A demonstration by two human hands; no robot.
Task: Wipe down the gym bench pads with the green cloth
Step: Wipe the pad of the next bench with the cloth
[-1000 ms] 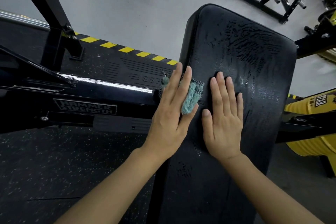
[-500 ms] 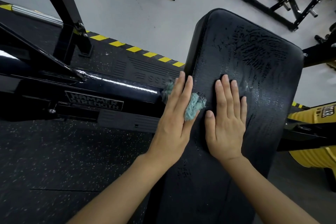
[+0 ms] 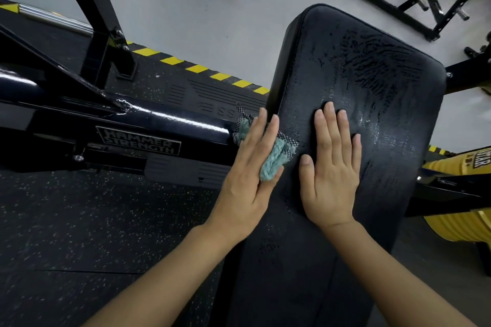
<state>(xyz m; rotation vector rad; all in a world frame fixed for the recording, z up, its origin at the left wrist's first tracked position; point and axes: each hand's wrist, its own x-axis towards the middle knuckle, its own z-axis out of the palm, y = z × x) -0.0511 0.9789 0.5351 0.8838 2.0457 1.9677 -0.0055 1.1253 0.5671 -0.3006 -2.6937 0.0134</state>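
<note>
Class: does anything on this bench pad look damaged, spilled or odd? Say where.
The bench pad has streaky, beaded wet-looking marks across its far half, likely wiping residue rather than damage. The green cloth is bunched under the left hand at the pad's left edge.

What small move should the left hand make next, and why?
Probably push the left hand and green cloth forward along the left edge of the bench pad: the cloth sits bunched there under flat fingers, and streaky wet marks cover the far end.
</note>
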